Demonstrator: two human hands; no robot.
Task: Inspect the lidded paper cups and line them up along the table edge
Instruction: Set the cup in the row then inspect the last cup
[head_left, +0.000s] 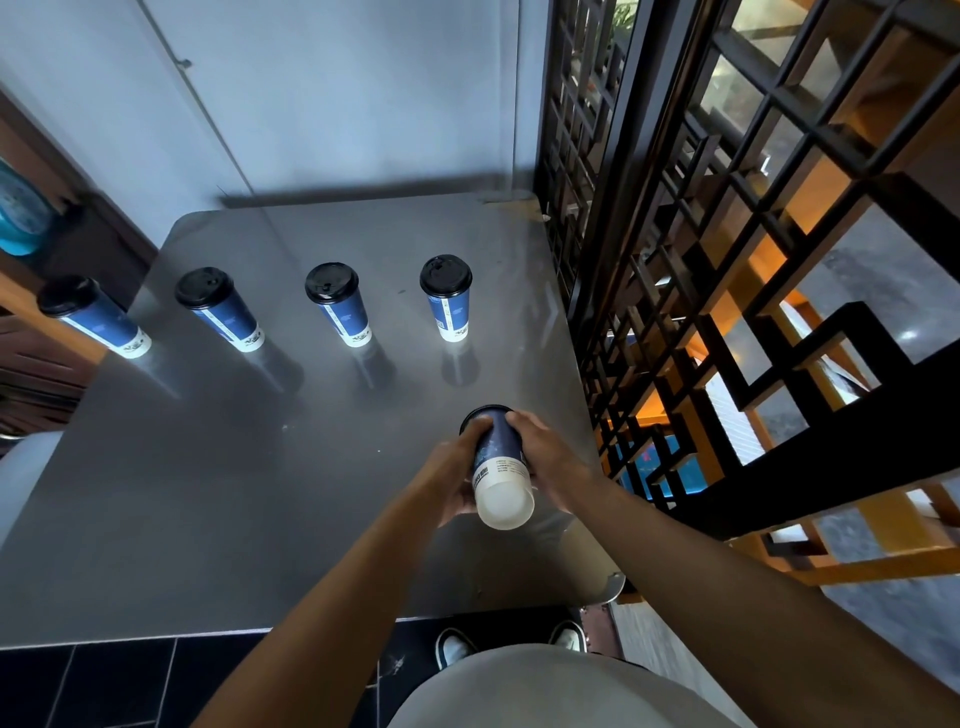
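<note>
Overhead, left hand (457, 478): fingers curled round the tipped cup (498, 467).
Right hand (545, 457): wrapped round the same cup, white base toward the person, lid away, above the table (260, 493).
Standing cups (336, 304): four upright in a row, well apart.
Cups altogether: five.

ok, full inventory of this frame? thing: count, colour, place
standing cups: 4, blue paper with black lids and white bases, upright in a row across the table's far half
held cup: 1, blue, black lid, white base, tipped with its base toward the camera, above the table's near right part
table: 1, grey metal, fills the middle
lattice screen: 1, black, right of the table
wall: 1, pale blue-grey, behind the table
floor tiles: dark, below the table's near edge
shoes: 2, white and dark, on the floor
left hand: 1, grips the held cup's left side
right hand: 1, grips its right side
</note>
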